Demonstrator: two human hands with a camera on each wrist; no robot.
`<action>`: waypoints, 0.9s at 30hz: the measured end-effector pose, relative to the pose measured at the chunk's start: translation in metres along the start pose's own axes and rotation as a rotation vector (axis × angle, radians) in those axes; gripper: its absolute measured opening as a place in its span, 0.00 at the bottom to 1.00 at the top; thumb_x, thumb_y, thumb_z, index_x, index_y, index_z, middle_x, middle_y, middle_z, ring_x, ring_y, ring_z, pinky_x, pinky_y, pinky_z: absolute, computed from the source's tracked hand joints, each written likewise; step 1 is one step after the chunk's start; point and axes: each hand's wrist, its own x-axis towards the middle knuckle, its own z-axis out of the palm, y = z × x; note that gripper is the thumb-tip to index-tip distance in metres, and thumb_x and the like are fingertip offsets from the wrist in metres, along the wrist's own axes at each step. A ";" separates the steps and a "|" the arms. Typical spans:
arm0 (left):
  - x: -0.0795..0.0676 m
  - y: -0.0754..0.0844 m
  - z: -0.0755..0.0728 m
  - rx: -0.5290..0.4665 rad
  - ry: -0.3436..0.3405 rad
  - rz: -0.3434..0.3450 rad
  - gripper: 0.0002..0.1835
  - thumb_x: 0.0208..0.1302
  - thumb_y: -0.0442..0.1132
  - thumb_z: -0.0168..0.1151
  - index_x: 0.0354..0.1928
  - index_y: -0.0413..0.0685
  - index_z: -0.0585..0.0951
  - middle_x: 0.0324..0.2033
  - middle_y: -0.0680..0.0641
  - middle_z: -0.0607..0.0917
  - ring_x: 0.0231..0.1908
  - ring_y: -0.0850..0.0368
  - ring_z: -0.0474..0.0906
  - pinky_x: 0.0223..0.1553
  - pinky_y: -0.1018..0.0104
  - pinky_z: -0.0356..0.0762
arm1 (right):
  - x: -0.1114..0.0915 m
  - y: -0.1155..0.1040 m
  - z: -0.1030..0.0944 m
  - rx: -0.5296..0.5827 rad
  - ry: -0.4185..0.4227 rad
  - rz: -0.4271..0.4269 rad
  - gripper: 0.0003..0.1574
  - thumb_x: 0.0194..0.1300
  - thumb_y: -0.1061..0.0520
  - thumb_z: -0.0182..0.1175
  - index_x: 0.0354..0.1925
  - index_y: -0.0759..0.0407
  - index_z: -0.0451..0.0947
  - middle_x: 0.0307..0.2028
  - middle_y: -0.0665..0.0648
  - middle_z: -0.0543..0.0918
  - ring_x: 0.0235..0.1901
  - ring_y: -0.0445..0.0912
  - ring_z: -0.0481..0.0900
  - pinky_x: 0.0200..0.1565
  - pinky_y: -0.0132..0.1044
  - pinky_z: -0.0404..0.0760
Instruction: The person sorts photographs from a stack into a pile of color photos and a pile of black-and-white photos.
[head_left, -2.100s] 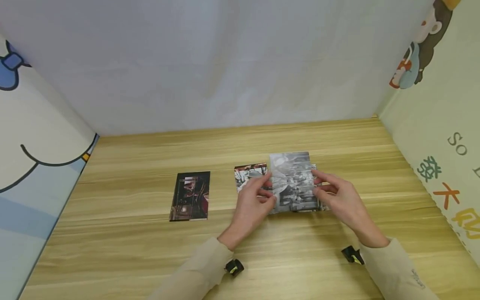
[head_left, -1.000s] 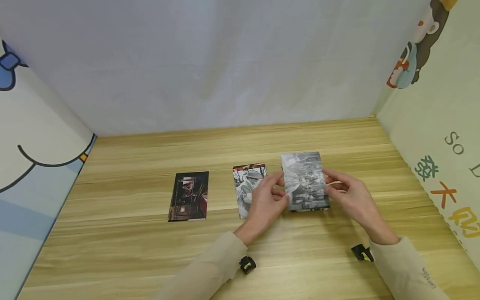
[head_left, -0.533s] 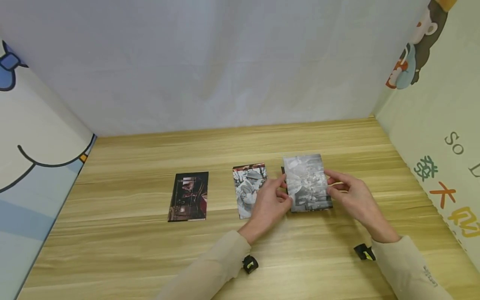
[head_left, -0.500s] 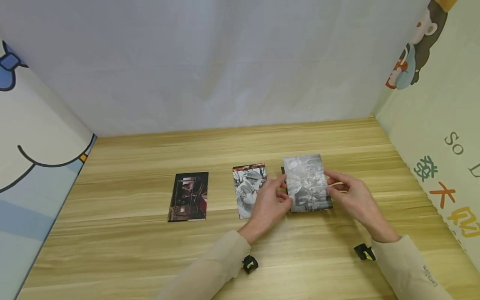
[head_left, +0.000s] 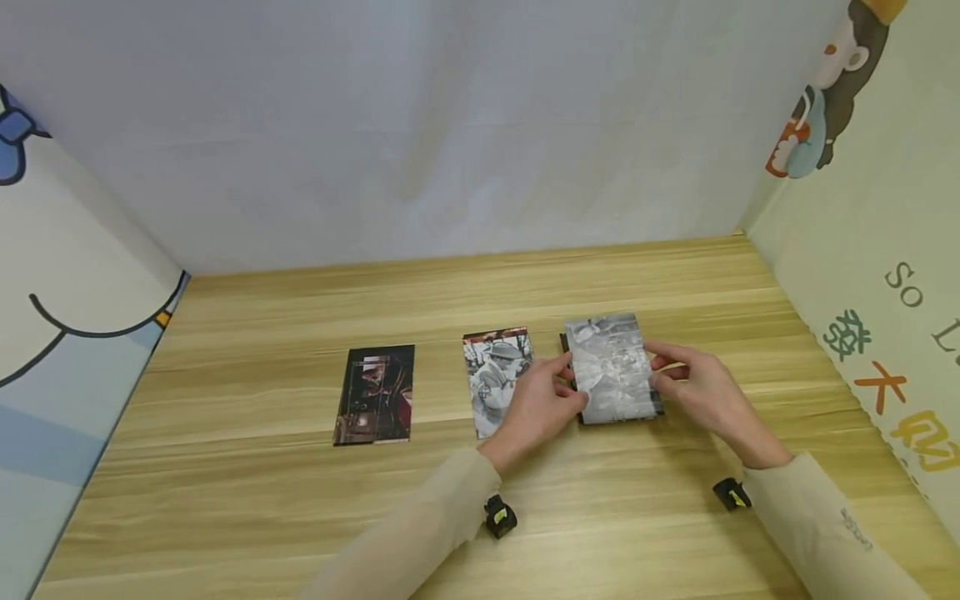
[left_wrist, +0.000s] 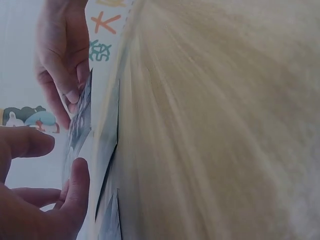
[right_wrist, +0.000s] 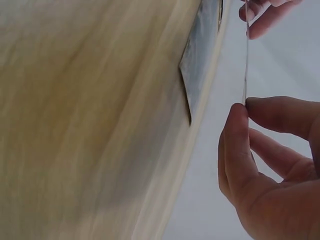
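A black-and-white photo card (head_left: pixel 611 371) is held up a little above the table, at the right of a row of cards. My left hand (head_left: pixel 536 408) holds its left edge between thumb and fingers. At the opposite edge, my right hand (head_left: pixel 701 396) pinches it; the right wrist view shows thumb and fingertip meeting on the thin card edge (right_wrist: pixel 246 65). Beneath it lies another card, of which the head view shows only a dark strip. Beside my left hand lies a photo card of a person in a hat (head_left: pixel 491 379), partly covered by that hand.
A dark photo card (head_left: pixel 375 396) lies further left on the wood-grain table (head_left: pixel 247 500). A pale cloth wall (head_left: pixel 450 125) rises behind the table, and printed panels stand at both sides. Small black wrist cameras (head_left: pixel 500 517) hang by the sleeves.
Both hands have carried the black-and-white photo card right, uncovering more of the hat photo. Over the last second it has come slightly nearer to me and lower, over the card beneath.
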 end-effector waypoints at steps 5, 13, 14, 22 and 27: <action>0.002 0.000 -0.001 0.010 -0.027 -0.033 0.38 0.60 0.35 0.70 0.73 0.34 0.70 0.49 0.45 0.83 0.42 0.59 0.84 0.42 0.73 0.82 | 0.005 0.004 0.001 -0.006 -0.030 0.008 0.32 0.69 0.68 0.60 0.70 0.75 0.69 0.52 0.71 0.82 0.52 0.64 0.84 0.40 0.27 0.83; 0.009 -0.003 -0.001 0.043 -0.072 -0.079 0.38 0.63 0.37 0.67 0.75 0.36 0.69 0.48 0.48 0.83 0.46 0.57 0.83 0.45 0.69 0.82 | 0.011 0.011 0.004 -0.029 -0.059 0.010 0.34 0.68 0.67 0.61 0.70 0.76 0.68 0.51 0.70 0.82 0.50 0.62 0.84 0.37 0.29 0.82; 0.010 -0.003 -0.001 0.051 -0.077 -0.084 0.38 0.63 0.37 0.67 0.74 0.36 0.69 0.48 0.49 0.83 0.46 0.57 0.83 0.44 0.68 0.82 | 0.012 0.011 0.004 -0.034 -0.063 0.012 0.34 0.68 0.67 0.61 0.70 0.75 0.68 0.51 0.70 0.82 0.50 0.62 0.84 0.37 0.30 0.82; 0.016 -0.003 -0.003 0.080 -0.103 -0.123 0.36 0.64 0.39 0.67 0.74 0.37 0.71 0.48 0.47 0.83 0.38 0.60 0.79 0.40 0.67 0.78 | 0.019 0.012 0.006 -0.073 -0.096 0.001 0.33 0.67 0.67 0.63 0.67 0.76 0.71 0.48 0.69 0.84 0.46 0.60 0.85 0.38 0.35 0.83; 0.020 -0.002 -0.004 0.118 -0.119 -0.133 0.36 0.65 0.41 0.68 0.73 0.36 0.71 0.52 0.46 0.84 0.38 0.59 0.76 0.42 0.65 0.79 | 0.023 0.012 0.007 -0.086 -0.118 0.005 0.33 0.66 0.67 0.63 0.67 0.77 0.71 0.47 0.70 0.85 0.46 0.60 0.85 0.42 0.39 0.83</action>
